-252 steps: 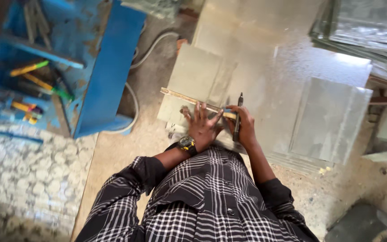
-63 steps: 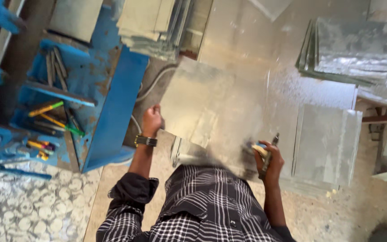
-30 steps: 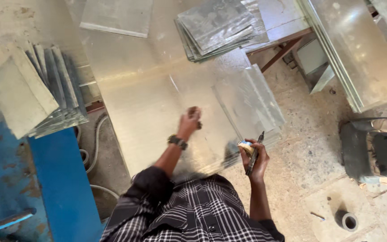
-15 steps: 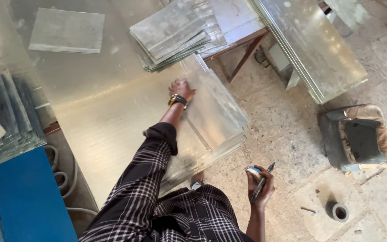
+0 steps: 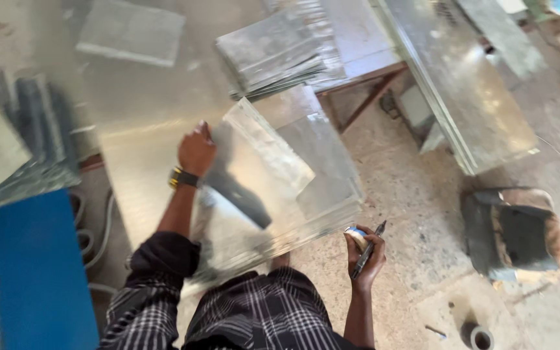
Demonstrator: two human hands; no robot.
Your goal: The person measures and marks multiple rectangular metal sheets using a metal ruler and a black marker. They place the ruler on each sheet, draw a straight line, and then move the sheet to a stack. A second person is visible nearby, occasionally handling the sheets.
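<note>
While the left hand [image 5: 196, 150] grips the far-left edge of a rectangular clear glass pane [image 5: 260, 172], fingers closed over it and a gold-toned wristwatch [image 5: 182, 177] on the wrist, the pane sits tilted, lifted off the pale, dusty glass-topped worktable [image 5: 131, 149].

Right hand [image 5: 365, 251]: held low at the near right, away from the table, closed around a slim dark pen-like tool [image 5: 367, 249] and a small blue-and-white object [image 5: 356, 233]; what that object is cannot be told.

Step in hand, as judged: shifting one cut pane, one-handed.

Next move, as judged: calls for a steady edge grip and a flat, gentle set-down, the free edge kept off neighbouring glass.

Surroundings: further panes [image 5: 328, 181] lying just right of the lifted one; a fanned stack of glass sheets [image 5: 273, 52] beyond; a single pane [image 5: 131, 31] far left; a blue metal stand [image 5: 37, 272] near left; large sheets [image 5: 468, 84] leaning at right; a worn dark cushioned seat [image 5: 516, 233] on the speckled floor [image 5: 416, 214].
</note>
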